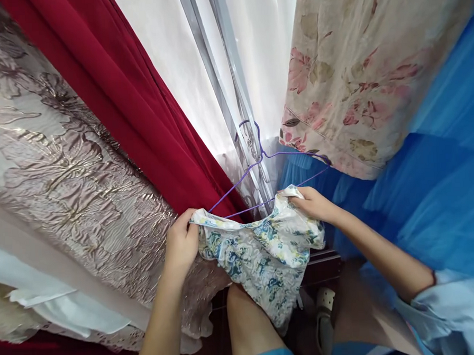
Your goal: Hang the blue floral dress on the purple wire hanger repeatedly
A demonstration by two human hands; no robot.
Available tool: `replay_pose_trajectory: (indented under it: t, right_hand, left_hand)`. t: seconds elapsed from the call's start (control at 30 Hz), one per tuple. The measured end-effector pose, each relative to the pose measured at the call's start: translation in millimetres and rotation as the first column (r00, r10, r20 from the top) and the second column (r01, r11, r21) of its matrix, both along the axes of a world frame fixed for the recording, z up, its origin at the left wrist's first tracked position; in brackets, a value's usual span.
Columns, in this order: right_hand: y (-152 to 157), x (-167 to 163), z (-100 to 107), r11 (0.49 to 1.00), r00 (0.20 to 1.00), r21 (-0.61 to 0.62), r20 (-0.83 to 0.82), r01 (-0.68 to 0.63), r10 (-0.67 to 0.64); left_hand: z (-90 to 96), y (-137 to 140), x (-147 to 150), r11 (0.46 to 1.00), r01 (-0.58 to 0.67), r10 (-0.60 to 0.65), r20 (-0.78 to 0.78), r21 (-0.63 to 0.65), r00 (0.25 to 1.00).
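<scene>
- Bare knee [252, 319] and pale shoe [326, 300] sit at the bottom of the frame, below and beside the top's hem.
- The top [261, 261], white with blue and yellow flowers, hangs in the lower middle, its neckline uppermost. Its gathers and limp folds suggest thin, light, soft cloth that will sag wherever it is not held. It should not slip much in a grip, but the ruffled edges could stretch or snag if pulled hard.
- The left hand [180, 241] pinches the neckline's left end, thumb on the near side; its other fingers are partly hidden.
- The right hand [315, 202] pinches the bunched cloth at the right end, with some fingers out of sight in the folds. These two shoulder ends look the best places to hold, as they keep the neckline spread between them.
- The hanger [262, 154], thin and purple, rises behind the neckline. Its left end runs down to the cloth near the left hand; its right end shows bare above the right hand. It looks light and fairly stiff. Whether its hook catches the poles [210, 57] behind, I cannot tell.
- Farther back, red cloth [146, 118] hangs at upper left, a floral dress [346, 76] at upper right, and blue tulle [440, 188] at right.
</scene>
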State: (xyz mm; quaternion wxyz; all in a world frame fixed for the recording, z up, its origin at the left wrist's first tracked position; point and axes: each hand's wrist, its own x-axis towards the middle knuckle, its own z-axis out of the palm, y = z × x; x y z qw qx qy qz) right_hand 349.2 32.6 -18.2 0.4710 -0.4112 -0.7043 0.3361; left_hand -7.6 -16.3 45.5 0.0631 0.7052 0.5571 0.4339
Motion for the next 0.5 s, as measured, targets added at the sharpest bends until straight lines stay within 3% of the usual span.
replay_pose_trajectory:
  t: [0.1, 0.2, 0.37, 0.5]
  right_hand:
    - [-6, -1, -6, 0.999, 1.0, -0.026, 0.016, -0.018, 0.018]
    - [-15, -1, -7, 0.999, 0.998, -0.021, 0.041, -0.038, 0.038]
    - [-23, 0, -8, 0.995, 0.99, 0.081, 0.13, 0.049, -0.06]
    - [-26, -6, -13, 0.995, 0.993, 0.085, 0.096, 0.054, -0.062]
  left_hand:
    - [0.3, 17, 4, 0.997, -0.048, 0.055, 0.13, -0.053, 0.99]
    - [-1.3, 33, 1, 0.996, -0.085, 0.081, 0.276, 0.003, 0.958]
    - [-16.1, 50, -12, 0.994, -0.093, 0.105, 0.497, -0.048, 0.862]
    - [-28.2, 54, -14, 0.995, -0.058, 0.092, 0.613, -0.076, 0.785]
